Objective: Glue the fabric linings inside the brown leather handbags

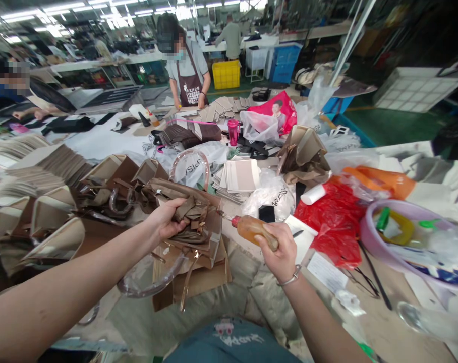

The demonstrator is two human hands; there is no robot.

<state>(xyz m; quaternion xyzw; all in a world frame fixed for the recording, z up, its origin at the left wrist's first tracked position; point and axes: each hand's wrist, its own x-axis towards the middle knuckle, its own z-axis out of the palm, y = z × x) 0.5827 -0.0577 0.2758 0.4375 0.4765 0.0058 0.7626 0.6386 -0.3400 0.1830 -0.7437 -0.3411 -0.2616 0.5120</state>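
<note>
My left hand (167, 220) is closed on the folded brown flaps at the top of a tan and brown handbag (193, 252) that stands on the table in front of me. My right hand (280, 252) grips a small squeeze bottle of amber glue (249, 228) with a red nozzle. The nozzle tip points left and touches the bag's upper right edge. A plastic-wrapped bag handle (153, 282) hangs below the bag's front.
Several similar unfinished bags (100, 191) lie at the left. Stacks of grey card pieces (241, 176), plastic bags, a red bag (335, 222) and a lilac basin (388, 242) crowd the right. A person in a brown apron (187, 70) works across the table.
</note>
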